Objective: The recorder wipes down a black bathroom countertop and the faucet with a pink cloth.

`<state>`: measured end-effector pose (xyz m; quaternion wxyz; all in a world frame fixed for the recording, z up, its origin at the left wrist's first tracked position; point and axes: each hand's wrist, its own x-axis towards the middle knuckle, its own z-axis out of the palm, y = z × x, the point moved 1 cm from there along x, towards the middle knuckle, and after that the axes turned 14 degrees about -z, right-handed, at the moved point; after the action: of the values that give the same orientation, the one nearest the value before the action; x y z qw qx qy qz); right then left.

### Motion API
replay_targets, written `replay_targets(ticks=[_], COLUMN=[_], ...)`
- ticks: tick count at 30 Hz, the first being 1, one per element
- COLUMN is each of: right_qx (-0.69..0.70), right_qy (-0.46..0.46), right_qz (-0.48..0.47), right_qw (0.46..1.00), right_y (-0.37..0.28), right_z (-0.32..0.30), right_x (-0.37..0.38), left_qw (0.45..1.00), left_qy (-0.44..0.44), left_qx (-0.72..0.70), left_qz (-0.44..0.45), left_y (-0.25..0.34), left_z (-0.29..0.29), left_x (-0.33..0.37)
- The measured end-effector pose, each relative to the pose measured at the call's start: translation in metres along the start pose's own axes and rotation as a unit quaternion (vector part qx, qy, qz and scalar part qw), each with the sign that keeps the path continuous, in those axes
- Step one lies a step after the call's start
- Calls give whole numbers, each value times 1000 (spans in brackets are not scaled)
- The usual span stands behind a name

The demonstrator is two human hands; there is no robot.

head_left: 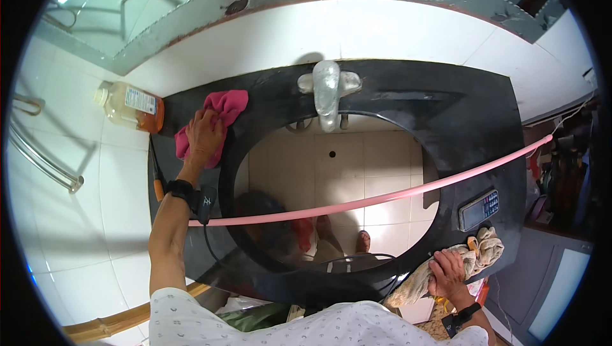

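My left hand [204, 137] presses a pink cloth [220, 113] flat on the back left corner of a black countertop [446, 110]. My right hand [448, 273] grips a beige rag [468, 258] at the counter's front right edge. The counter has a large oval cutout [331, 193] through which tiled floor and feet in sandals show. A metal faucet [327, 91] stands at the back of the cutout.
A pink hose [382, 198] runs across the cutout from left to right. A clear bottle with amber liquid [131, 107] lies against the white tiled wall on the left. A dark handheld device [479, 209] lies on the counter's right side. Metal rails [38, 155] are mounted far left.
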<state>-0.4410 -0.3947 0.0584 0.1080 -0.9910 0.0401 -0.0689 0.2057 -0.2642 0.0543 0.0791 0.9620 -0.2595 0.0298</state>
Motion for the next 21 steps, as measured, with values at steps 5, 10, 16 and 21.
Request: replay_targets(ticks=[5,10,16,21], right_qx=[-23,-26,-22,-22], right_qy=[8,2,4,4], right_qz=[-4,5,-3,-7], right_qw=[1000,1000,1000,1000], right_y=[-2,-3,-3,-1], right_z=[0,0,-5,-2], right_x=[6,0,4,2], left_qw=[966,948,947,954], left_qy=[94,224,51,20], left_qx=[-215,-40,-102,109], left_qz=[108,222,301,277], left_y=[56,160,179,193], left_z=[-7,-24,10,8], left_x=[12,18,16,18])
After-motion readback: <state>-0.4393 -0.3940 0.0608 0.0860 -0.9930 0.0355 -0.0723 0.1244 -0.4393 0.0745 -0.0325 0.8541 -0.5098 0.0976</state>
